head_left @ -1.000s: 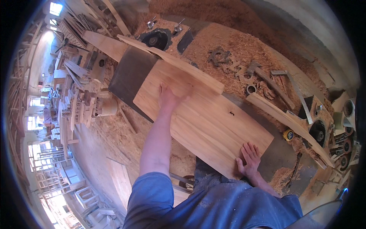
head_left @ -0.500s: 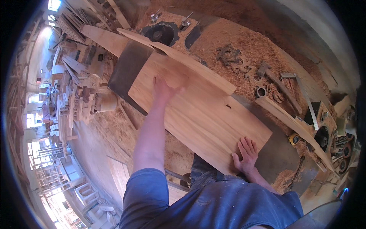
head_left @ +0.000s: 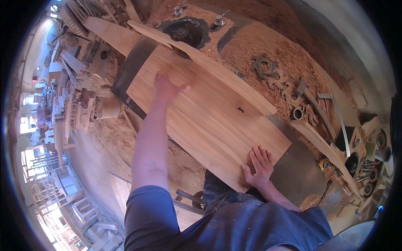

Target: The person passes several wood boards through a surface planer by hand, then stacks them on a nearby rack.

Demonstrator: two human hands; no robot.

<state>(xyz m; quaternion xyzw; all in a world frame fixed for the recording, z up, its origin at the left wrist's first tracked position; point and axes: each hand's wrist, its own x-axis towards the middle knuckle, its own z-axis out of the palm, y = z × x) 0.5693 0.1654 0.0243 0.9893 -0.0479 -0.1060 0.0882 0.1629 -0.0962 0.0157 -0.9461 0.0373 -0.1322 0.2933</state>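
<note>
The wide wooden board (head_left: 209, 121) lies flat on the dark machine table (head_left: 307, 167) in front of me, its long axis slanting from upper left, away from me, down to lower right. The grain runs the same way. One short end faces up and left, with dark metal showing past it; the other faces down and right, its nearest corner close by my shirt (head_left: 255, 221). Along the far long side the wooden fence (head_left: 228, 81) runs in much the same direction; I cannot tell whether their edges touch.

My left hand (head_left: 165, 88) rests on the board toward the upper-left end, thumb spread wide toward the fence, fingers pointing away from me and a little blurred. My right hand (head_left: 258, 170) lies spread near the lower-right end, thumb apart. Both are open on the upper face, grasping nothing. A dark knot (head_left: 240, 110) sits between them, nearer the fence.
</note>
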